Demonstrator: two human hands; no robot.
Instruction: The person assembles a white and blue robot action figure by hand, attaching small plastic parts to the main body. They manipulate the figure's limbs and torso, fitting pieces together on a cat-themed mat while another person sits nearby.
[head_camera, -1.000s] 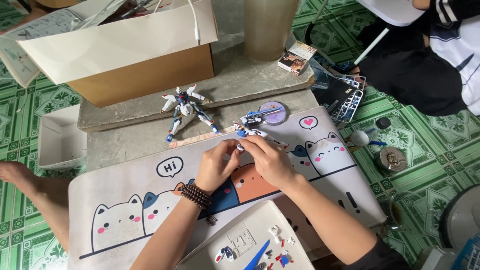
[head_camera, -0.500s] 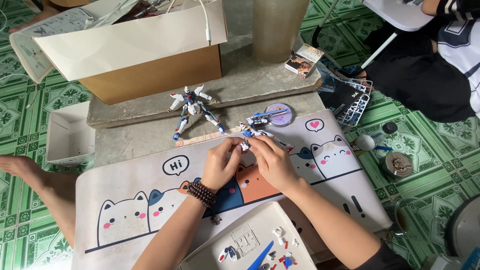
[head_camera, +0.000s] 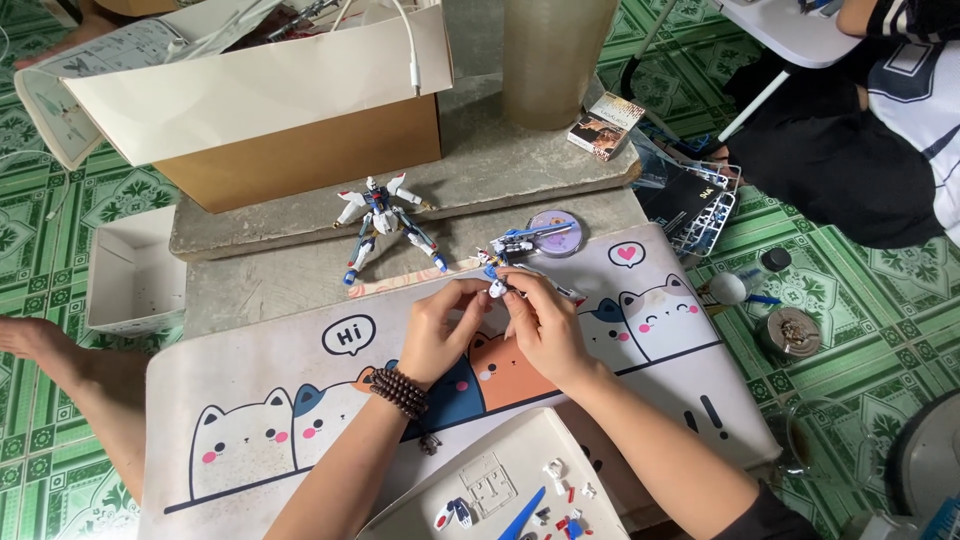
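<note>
**Inspector:** Describe the work area.

**Me:** Green patterned floor tiles (head_camera: 60, 190), with a low stone slab (head_camera: 480, 170) as the bench. A white desk mat printed with cartoon cats (head_camera: 300, 400) lies in front of it. On the slab stand an open cardboard box (head_camera: 300, 150) and a tall translucent cylinder (head_camera: 555, 60). A finished white-and-blue robot model (head_camera: 385, 225) lies at the slab's near edge. A second person sits at the upper right, well apart from my work.

**Inspector:** State of the hands?

**Me:** Both are raised just above the mat, fingertips drawn together on a small white-and-blue model part (head_camera: 497, 288). My left hand (head_camera: 440, 330), wearing a dark bead bracelet, pinches it from the left; my right hand (head_camera: 545, 325) closes on it from the right. Both are clamped on it — neither is free.

**Inspector:** Step in hand?

**Me:** By my judgement, fitting — I am pressing or seating one small piece into another. The joint itself is hidden behind my fingers, so I cannot tell whether it is home.

**Inspector:** What does the next move require?

**Me:** Probably a straight, even squeeze with the pieces kept aligned; a skewed push could strain a peg. A partly built sub-assembly (head_camera: 520, 240) lies beside a round lilac tin (head_camera: 556, 230) just beyond my hands, and loose pieces wait on the white tray (head_camera: 600, 515) near my elbows.
</note>
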